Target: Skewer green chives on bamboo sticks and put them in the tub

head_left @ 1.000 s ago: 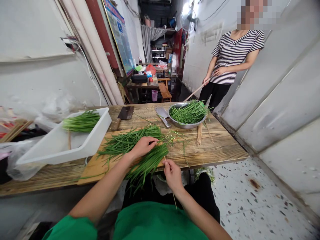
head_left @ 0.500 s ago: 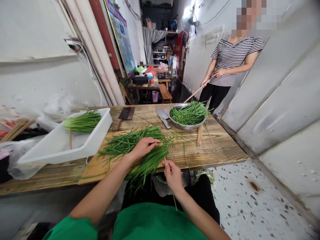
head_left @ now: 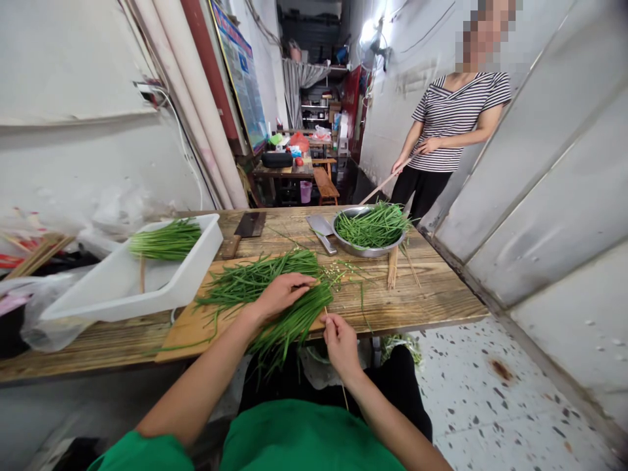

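Observation:
Long green chives (head_left: 289,320) lie in two heaps on a wooden board (head_left: 184,330), the nearer heap hanging over the table's front edge. My left hand (head_left: 282,294) rests on the nearer heap, fingers stretched toward its trimmed ends, with a gap between thumb and forefinger. Its fingertips touch the ends; whether they grip any stalk is hard to see. Between thumb and fingers, my right hand (head_left: 339,340) pinches a thin bamboo skewer (head_left: 345,394), its tip close to the chive ends and its tail pointing down toward my lap.
A metal bowl of cut chives (head_left: 366,252) stands at the back right beside a cleaver (head_left: 320,226) and loose skewers (head_left: 392,268). Another cleaver (head_left: 250,224) lies further left. At left is a white tray (head_left: 196,278) with bundled chives. A person in stripes (head_left: 456,118) holds a stick beyond the table.
My left hand has shifted slightly at the chive ends, its thumb now lower and further from the fingers. The right hand and skewer stay almost in place; the view moves a little.

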### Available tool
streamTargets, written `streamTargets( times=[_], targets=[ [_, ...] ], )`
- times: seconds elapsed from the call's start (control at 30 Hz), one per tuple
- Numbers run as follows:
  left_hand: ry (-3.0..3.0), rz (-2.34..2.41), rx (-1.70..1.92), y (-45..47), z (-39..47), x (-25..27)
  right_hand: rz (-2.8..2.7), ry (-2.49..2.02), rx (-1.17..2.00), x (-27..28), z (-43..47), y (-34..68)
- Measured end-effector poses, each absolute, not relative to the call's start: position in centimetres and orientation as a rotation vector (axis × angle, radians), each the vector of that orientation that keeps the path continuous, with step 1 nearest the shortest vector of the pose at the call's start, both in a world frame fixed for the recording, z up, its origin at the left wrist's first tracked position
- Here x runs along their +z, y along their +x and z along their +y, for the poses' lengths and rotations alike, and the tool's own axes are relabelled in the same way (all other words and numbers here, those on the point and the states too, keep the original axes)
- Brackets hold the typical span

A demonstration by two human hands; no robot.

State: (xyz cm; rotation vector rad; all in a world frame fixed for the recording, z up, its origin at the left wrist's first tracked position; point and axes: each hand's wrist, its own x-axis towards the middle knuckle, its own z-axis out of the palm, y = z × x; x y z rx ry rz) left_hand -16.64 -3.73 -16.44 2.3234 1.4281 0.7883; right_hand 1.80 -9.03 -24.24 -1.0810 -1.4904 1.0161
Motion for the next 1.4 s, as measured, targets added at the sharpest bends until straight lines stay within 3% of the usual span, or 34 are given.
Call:
streamTargets(
  times=[0.53,0.93,1.27,1.4],
  targets=[
    [2.569,1.643,0.182,-20.6,-3.8,-15.7,-1.358,-1.027,1.196,-25.8,-9.1,2.0],
    [2.570,1.848,0.341,-21.0,-3.7,-16.0,-1.271,-1.024,1.105,-24.3,-8.9,3.6],
    [2.506,2.016,0.187,-21.7,-4.8,-14.8,-1.396,-1.014,0.864,-18.0,-5.6,8.8],
    [2.458,1.925,0.488,-20.1,-5.7,-12.5,-1.636,-1.023,0.623,-15.8,-5.4,9.5]
  ],
)
